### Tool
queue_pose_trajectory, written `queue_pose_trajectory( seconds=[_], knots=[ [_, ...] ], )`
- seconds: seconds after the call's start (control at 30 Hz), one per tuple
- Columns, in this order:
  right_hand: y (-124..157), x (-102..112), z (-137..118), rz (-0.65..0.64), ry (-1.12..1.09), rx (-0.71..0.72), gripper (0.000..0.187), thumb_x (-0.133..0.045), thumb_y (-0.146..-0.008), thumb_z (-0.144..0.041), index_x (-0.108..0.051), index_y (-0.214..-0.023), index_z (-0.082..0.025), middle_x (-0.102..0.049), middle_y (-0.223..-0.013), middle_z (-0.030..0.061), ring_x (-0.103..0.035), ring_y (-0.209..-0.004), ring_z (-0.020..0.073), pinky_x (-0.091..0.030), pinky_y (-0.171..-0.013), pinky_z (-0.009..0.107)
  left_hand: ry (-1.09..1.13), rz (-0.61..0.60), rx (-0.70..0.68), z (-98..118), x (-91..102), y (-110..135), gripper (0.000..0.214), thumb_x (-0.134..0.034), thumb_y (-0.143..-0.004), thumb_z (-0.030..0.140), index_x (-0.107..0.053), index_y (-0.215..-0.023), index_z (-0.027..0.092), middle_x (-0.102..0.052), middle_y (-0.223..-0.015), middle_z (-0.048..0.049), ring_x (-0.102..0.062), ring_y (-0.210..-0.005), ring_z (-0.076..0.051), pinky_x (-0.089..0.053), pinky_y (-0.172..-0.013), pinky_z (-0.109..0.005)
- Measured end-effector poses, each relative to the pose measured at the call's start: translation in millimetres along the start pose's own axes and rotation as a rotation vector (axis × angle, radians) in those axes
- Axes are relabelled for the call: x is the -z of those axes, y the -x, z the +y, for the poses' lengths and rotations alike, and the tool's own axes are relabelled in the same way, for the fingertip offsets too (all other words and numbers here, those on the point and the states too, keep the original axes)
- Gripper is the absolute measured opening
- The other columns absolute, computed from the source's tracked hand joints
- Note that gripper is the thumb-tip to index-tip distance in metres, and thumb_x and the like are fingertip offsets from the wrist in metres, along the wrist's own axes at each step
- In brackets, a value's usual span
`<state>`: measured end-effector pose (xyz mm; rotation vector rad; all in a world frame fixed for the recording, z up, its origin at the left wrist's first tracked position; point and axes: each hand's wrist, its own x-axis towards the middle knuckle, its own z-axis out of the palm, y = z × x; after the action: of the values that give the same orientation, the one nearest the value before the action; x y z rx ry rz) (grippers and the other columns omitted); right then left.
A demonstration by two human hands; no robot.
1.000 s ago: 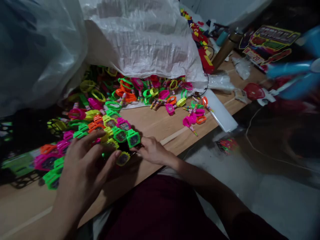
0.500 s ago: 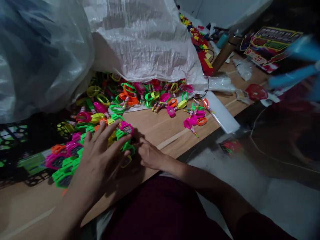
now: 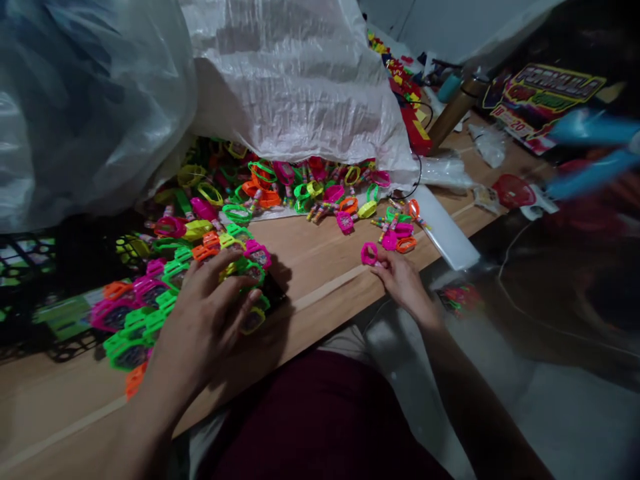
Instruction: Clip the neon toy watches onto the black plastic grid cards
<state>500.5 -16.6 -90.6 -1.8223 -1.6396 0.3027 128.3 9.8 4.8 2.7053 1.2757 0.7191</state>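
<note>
The left hand (image 3: 200, 320) rests open, fingers curved, on a heap of neon plastic toy watches (image 3: 210, 240) at lower left of the frame. The right hand (image 3: 403, 283) pinches a magenta plastic ring (image 3: 369, 253) above the edge of the wooden tabletop (image 3: 320, 280), just below a smaller cluster of watches (image 3: 395, 230). A white woven sack (image 3: 285, 80) overhangs the heap, upper centre.

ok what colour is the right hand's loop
The plastic loop in the right hand is hot pink, clearest in the head view.
</note>
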Motion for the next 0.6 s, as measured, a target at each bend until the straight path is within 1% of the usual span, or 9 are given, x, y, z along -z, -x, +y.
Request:
queue_pose_trajectory(
  seconds=[0.07,0.17,0.23,0.3,0.37,0.47,0.53,0.6],
  knots=[
    [1,-18,-25,-0.086,-0.187,0.08,0.012,-0.064,-0.092,-0.024,-0.068,-0.101,-0.018,-0.069,-0.09,0.0049,-0.063,-0.082,0.0214,-0.049,-0.077,0.032,0.0,-0.013,0.004,-1,0.3,0,0.016,-0.052,-0.102,0.029,-0.063,-0.106,0.019,-0.049,-0.15,-0.0149,-0.051,-0.138,-0.033,-0.041,-0.117,-0.064],
    [6,-49,-76,-0.269,-0.498,0.199,0.014,-0.059,-0.095,-0.019,-0.068,-0.105,-0.02,-0.07,-0.097,0.0032,-0.065,-0.086,0.0183,-0.049,-0.077,0.027,-0.015,-0.024,0.003,-2,0.4,-1,0.017,-0.05,-0.102,0.028,-0.063,-0.106,0.019,-0.051,-0.147,-0.0158,-0.052,-0.137,-0.033,-0.038,-0.118,-0.065],
    [10,-70,-105,-0.362,-0.591,0.255,0.014,-0.057,-0.094,-0.015,-0.067,-0.102,-0.021,-0.07,-0.097,0.0018,-0.064,-0.088,0.0174,-0.049,-0.079,0.026,-0.026,-0.019,-0.008,-2,0.1,-2,0.017,-0.049,-0.103,0.028,-0.063,-0.106,0.019,-0.053,-0.146,-0.0164,-0.052,-0.137,-0.032,-0.035,-0.12,-0.065],
    [12,-87,-122,-0.414,-0.601,0.284,0.013,-0.055,-0.092,-0.012,-0.065,-0.096,-0.02,-0.068,-0.089,0.0006,-0.062,-0.081,0.0163,-0.049,-0.075,0.025,-0.028,-0.021,-0.013,-2,-0.3,-3,0.016,-0.049,-0.102,0.028,-0.062,-0.107,0.019,-0.053,-0.146,-0.0161,-0.052,-0.137,-0.032,-0.032,-0.122,-0.064],
    [14,-100,-127,-0.425,-0.586,0.308,0.012,-0.052,-0.092,-0.011,-0.062,-0.094,-0.02,-0.065,-0.083,0.0002,-0.059,-0.075,0.0157,-0.048,-0.071,0.025,-0.017,-0.015,-0.012,-1,-0.7,-3,0.015,-0.05,-0.102,0.028,-0.062,-0.105,0.02,-0.053,-0.146,-0.0152,-0.053,-0.137,-0.031,-0.032,-0.122,-0.063],
    [14,-111,-121,-0.38,-0.532,0.405,0.019,-0.046,-0.09,-0.008,-0.059,-0.098,-0.02,-0.063,-0.086,0.0026,-0.058,-0.076,0.0174,-0.05,-0.073,0.028,-0.004,-0.012,0.002,-2,-0.7,-2,0.016,-0.05,-0.102,0.029,-0.063,-0.105,0.02,-0.054,-0.145,-0.0153,-0.052,-0.137,-0.031,-0.036,-0.12,-0.061],
    [16,-117,-116,-0.345,-0.483,0.498,0.03,-0.042,-0.083,-0.003,-0.059,-0.101,-0.02,-0.063,-0.091,0.0052,-0.06,-0.084,0.02,-0.052,-0.079,0.031,-0.013,-0.016,-0.007,-3,0.1,-2,0.019,-0.049,-0.102,0.03,-0.064,-0.107,0.019,-0.054,-0.145,-0.0168,-0.052,-0.137,-0.032,-0.038,-0.118,-0.062],
    [18,-124,-115,-0.322,-0.449,0.58,0.039,-0.042,-0.077,0.0,-0.059,-0.106,-0.019,-0.064,-0.098,0.0079,-0.061,-0.095,0.0226,-0.054,-0.088,0.035,-0.033,-0.027,-0.028,-2,0.9,-4,0.024,-0.047,-0.103,0.033,-0.064,-0.108,0.018,-0.056,-0.142,-0.0187,-0.054,-0.135,-0.035,-0.037,-0.116,-0.065]
  ],
)
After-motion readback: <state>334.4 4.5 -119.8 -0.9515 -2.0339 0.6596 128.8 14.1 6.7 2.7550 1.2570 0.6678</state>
